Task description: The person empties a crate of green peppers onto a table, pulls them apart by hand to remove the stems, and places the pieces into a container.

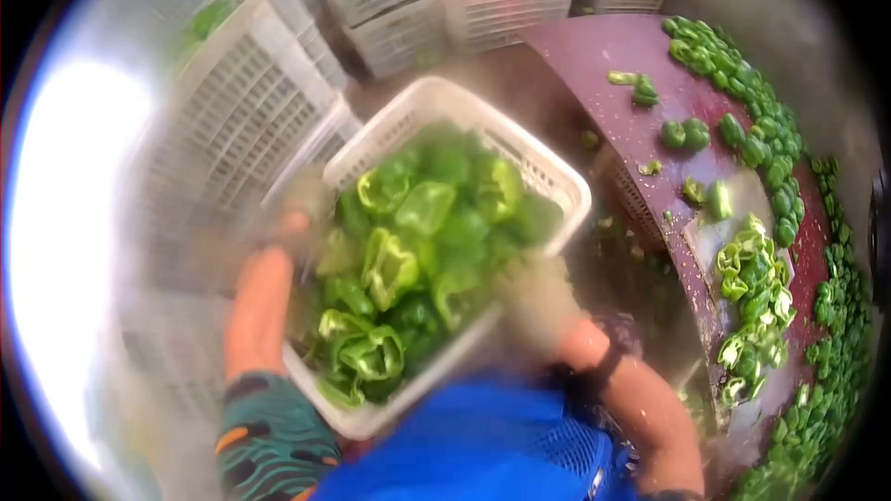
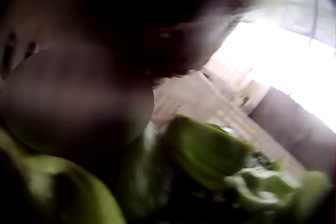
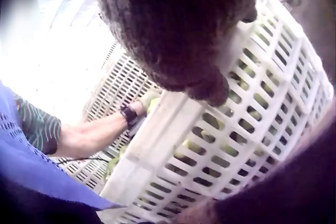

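Observation:
A white plastic crate (image 1: 557,190) full of halved green bell peppers (image 1: 425,209) is in front of the body, its slotted side showing in the right wrist view. My gloved left hand (image 1: 304,204), blurred, grips the crate's left side. On the opposite side, my gloved right hand (image 1: 538,297) holds the rim; in the right wrist view the right hand (image 3: 184,35) has its fingers curled over that edge. Dark and close up, the left hand (image 2: 178,40) appears in the left wrist view above cut peppers (image 2: 210,150).
To the right, a purple-red table (image 1: 585,46) bears rows of whole green peppers (image 1: 742,79) and a pile of cut ones (image 1: 756,288) beside a board (image 1: 705,237). Stacked white crates (image 1: 251,74) stand at the left, more crates (image 1: 501,14) at the back.

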Available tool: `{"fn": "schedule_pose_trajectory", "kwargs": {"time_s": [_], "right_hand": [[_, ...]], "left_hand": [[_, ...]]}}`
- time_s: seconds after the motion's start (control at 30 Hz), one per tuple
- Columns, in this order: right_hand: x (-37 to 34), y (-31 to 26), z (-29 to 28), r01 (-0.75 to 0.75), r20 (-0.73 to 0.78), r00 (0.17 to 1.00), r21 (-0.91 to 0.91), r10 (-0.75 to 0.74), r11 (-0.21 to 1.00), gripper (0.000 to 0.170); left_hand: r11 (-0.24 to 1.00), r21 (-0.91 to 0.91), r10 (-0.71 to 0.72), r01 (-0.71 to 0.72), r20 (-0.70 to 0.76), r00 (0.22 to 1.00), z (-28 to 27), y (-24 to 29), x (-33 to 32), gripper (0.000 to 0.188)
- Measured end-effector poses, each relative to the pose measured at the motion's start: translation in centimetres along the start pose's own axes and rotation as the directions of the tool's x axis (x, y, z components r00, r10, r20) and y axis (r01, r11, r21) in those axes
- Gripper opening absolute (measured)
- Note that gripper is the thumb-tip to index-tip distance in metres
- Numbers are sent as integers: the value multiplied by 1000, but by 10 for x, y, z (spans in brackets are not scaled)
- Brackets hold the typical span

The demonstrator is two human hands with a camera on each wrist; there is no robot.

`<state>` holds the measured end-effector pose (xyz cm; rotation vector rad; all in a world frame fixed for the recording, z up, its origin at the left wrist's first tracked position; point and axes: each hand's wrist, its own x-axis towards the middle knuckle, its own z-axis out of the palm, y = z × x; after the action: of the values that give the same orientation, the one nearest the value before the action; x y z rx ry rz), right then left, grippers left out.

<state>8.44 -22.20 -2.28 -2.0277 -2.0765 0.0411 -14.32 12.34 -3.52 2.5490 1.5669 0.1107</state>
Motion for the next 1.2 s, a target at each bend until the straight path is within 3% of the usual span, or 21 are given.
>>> {"fn": "schedule_pose_trajectory", "kwargs": {"time_s": [0.03,0.07,0.13,0.2,0.23,0.33,0.37,0.4,0.43,0.47,0.5,0.53,0.6,0.63,0.83,0.93,1.03,1.07,1.13,1.2], "right_hand": [[-11,3,8,-33,37,999,1,33,999,21],[-22,-1,13,-51,120,992,13,49,999,21],[-13,-4,5,-20,60,998,25,19,999,19],[-15,-7,13,-34,13,999,23,33,999,17],[-19,-4,19,-23,65,998,13,22,1000,13],[-9,-8,-1,-47,69,997,52,44,998,13],[-2,-13,0,-85,196,976,-49,93,995,17],[-11,-14,4,-61,175,982,-65,72,996,18],[-18,-13,12,-35,158,986,-74,46,997,20],[-18,-9,19,-30,140,989,-89,43,996,21],[-20,-13,13,-95,247,963,-75,111,993,21],[-20,-20,11,-89,277,955,-61,103,994,20],[1,-20,2,-77,208,974,-93,95,993,18],[0,-18,7,-79,113,990,-74,87,994,16],[-5,-15,10,-33,62,997,-37,35,999,15],[-7,-12,14,-36,49,998,-4,37,999,15],[-4,-11,10,-51,76,996,56,47,997,15],[-3,-11,13,-43,61,997,53,40,998,15],[-4,-8,20,-39,29,999,38,38,999,13],[-9,-6,18,5,-87,996,65,0,998,12]], "left_hand": [[981,191,-3,17,-77,997,-17,26,-14,30],[988,151,-35,28,46,998,-5,26,-13,32],[991,89,-113,98,185,976,-13,22,1,40],[992,96,-90,83,70,994,-26,25,-10,37],[992,100,-74,71,30,997,-25,25,-13,36],[994,94,-59,49,108,992,-6,13,-14,37],[995,94,-36,24,126,991,-5,10,8,38],[995,103,-23,6,164,986,3,2,16,39],[997,76,11,-14,37,999,16,-8,17,39],[976,165,183,-146,-243,952,33,-22,13,36],[995,82,58,-54,-49,997,6,11,3,36],[996,24,-88,85,160,983,-22,39,-8,36],[994,105,34,-43,87,996,4,6,28,35],[994,94,44,-53,95,994,-3,15,28,35],[974,223,4,-28,105,994,-3,16,19,34],[981,190,37,-45,47,998,-12,42,3,39],[927,-230,327,-295,114,938,-41,134,-68,46],[850,-214,498,-481,32,867,-12,134,-83,47],[639,-243,761,-730,65,645,10,156,-117,52],[657,0,724,-754,281,630,28,163,-144,60]]}}
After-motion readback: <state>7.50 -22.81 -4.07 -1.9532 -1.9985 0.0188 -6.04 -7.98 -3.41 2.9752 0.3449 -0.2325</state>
